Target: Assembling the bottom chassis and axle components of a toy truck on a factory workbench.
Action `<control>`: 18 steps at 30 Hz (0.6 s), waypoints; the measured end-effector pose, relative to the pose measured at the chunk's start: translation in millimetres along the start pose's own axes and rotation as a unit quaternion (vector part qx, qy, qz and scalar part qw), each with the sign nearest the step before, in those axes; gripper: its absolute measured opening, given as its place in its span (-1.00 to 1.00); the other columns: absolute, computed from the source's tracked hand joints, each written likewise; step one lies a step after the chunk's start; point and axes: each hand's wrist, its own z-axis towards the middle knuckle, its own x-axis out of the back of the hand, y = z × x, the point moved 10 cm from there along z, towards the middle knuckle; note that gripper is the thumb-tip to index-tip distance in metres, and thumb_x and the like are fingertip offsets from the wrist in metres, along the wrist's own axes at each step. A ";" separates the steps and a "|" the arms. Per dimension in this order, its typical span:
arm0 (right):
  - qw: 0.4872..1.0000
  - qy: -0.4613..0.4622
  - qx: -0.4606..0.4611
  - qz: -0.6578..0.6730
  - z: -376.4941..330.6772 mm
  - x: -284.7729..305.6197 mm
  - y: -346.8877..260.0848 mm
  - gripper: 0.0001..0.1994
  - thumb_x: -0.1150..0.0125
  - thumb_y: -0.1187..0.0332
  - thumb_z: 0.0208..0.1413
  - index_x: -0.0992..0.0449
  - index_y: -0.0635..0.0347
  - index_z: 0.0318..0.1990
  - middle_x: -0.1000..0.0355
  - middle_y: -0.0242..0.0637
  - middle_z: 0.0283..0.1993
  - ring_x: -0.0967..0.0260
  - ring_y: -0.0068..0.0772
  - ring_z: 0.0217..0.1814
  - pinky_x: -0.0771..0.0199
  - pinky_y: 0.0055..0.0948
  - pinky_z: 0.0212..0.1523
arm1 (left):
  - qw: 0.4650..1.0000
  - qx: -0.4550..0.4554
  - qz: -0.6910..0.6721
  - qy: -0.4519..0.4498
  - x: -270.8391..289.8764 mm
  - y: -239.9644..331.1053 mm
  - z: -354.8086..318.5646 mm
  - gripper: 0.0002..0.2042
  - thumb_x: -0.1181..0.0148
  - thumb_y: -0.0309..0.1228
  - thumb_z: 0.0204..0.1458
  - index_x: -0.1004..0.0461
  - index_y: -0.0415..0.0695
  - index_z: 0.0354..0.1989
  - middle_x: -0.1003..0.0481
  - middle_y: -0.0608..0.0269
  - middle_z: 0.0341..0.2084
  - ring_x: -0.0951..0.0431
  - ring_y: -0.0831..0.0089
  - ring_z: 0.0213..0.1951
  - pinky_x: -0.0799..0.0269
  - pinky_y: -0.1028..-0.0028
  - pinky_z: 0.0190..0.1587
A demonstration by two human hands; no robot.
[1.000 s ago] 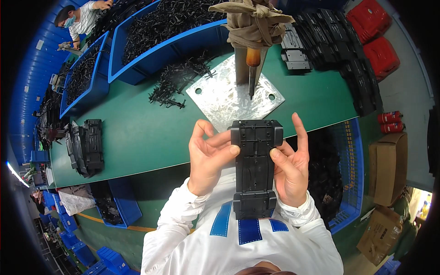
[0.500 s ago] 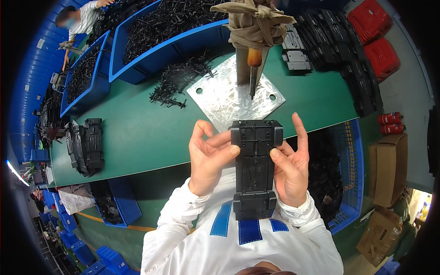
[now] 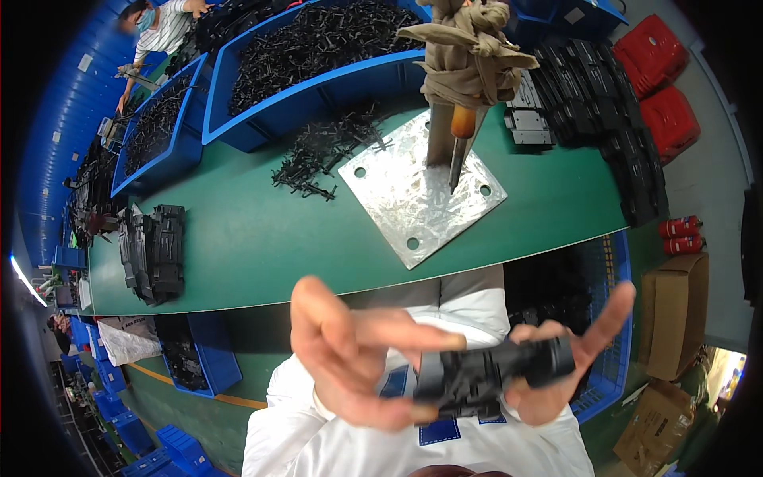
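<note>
A long black plastic housing (image 3: pixel 485 378), blurred by motion, is held crosswise in front of my white top, below the table's front edge. My left hand (image 3: pixel 342 358) grips its left end, fingers on the far side and thumb on the near side. At its right end, my right hand (image 3: pixel 548 397) pinches it with the index finger stretched out. Beyond my hands, a square metal plate (image 3: pixel 433 207) with corner holes lies on the green table (image 3: pixel 238 246). Over the plate, a tool with an orange handle (image 3: pixel 463 122) points its metal tip down from a cloth-wrapped post (image 3: pixel 473 60).
Small black pieces fill a blue bin (image 3: pixel 318 103) and lie in a loose pile (image 3: pixel 318 155). Black housings stand at left (image 3: pixel 151 254) and back right (image 3: pixel 584 95). A blue crate (image 3: pixel 621 326) sits below the table at right. A person (image 3: pixel 167 32) is at far upper left.
The housing has gone from upright to crosswise and come down toward my body, turned in both hands. The plate's near corner is now uncovered. My view has shifted slightly.
</note>
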 end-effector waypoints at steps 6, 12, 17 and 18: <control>0.992 -0.010 0.071 -0.108 -7.8 -12.5 -21.8 0.08 -0.25 0.60 0.12 0.47 -0.48 0.48 -0.48 -0.04 -0.29 -0.43 -0.20 -0.49 -0.64 -0.32 -0.48 | 0.999 -0.051 0.011 0.003 -8.1 20.5 -12.7 -0.30 -0.54 -0.52 -0.18 -0.05 -0.16 -0.02 -0.57 -0.26 -0.35 -0.63 0.11 -0.46 -0.66 0.39 -0.46; 0.992 -0.029 0.051 -0.109 -11.4 -10.4 -22.1 -0.01 -0.18 0.49 0.20 0.47 -0.50 0.47 -0.50 0.00 -0.21 -0.48 -0.15 -0.44 -0.69 -0.25 -0.42 | 0.998 -0.056 0.034 -0.015 -19.7 20.1 -1.1 -0.18 -0.55 -0.50 -0.18 0.04 -0.28 0.10 -0.57 -0.23 -0.34 -0.64 0.14 -0.45 -0.67 0.42 -0.43; 0.991 -0.009 0.061 -0.115 -11.8 -9.9 -21.8 -0.05 -0.12 0.45 0.25 0.50 -0.54 0.46 -0.50 -0.02 -0.22 -0.48 -0.16 -0.45 -0.69 -0.26 -0.44 | 0.997 -0.046 0.050 -0.026 -19.0 18.1 -3.2 -0.10 -0.55 -0.48 -0.19 0.12 -0.32 0.15 -0.57 -0.24 -0.32 -0.64 0.14 -0.45 -0.67 0.44 -0.40; 0.991 -0.008 0.056 -0.125 -10.5 -13.2 -19.7 -0.08 -0.08 0.43 0.28 0.50 -0.54 0.46 -0.49 -0.03 -0.24 -0.47 -0.17 -0.46 -0.68 -0.27 -0.45 | 0.997 -0.046 0.057 -0.041 -20.5 17.4 -3.1 -0.09 -0.55 -0.48 -0.19 0.13 -0.32 0.15 -0.57 -0.24 -0.31 -0.63 0.14 -0.45 -0.67 0.44 -0.39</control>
